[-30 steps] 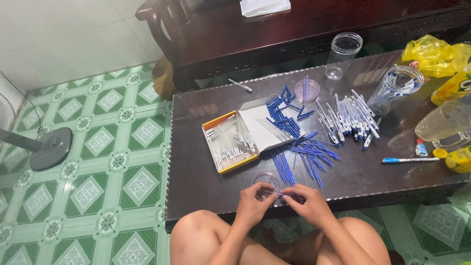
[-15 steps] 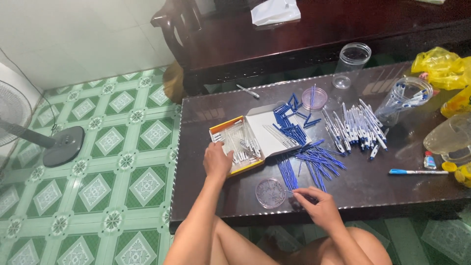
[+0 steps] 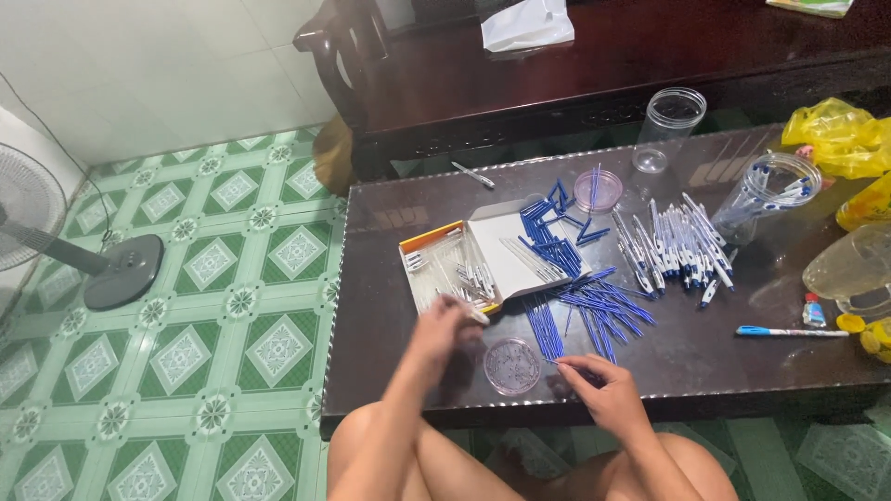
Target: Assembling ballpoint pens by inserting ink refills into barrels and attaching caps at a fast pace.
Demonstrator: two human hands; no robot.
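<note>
I see my left hand (image 3: 445,325) at lower centre of the frame, just below the open orange-edged cardboard box of clear pen barrels (image 3: 452,269), fingers pinched together on one white pen barrel (image 3: 473,314) (blurred, so the grip is hard to read exactly). My right hand (image 3: 603,394) sits lower right of centre on the dark glass-topped table (image 3: 390,371), fingers closed on a thin blue refill (image 3: 568,366), I think; the tip is tiny. Between the hands lies a round clear plastic lid (image 3: 512,366), flat on the table. Just above the right hand is the loose pile of blue refills (image 3: 594,311). Further right, a heap of white-and-blue assembled pens (image 3: 677,246). Upper right: a clear plastic jar (image 3: 668,128), upright. Far left, a standing fan (image 3: 56,232) on the green tiled floor.
</note>
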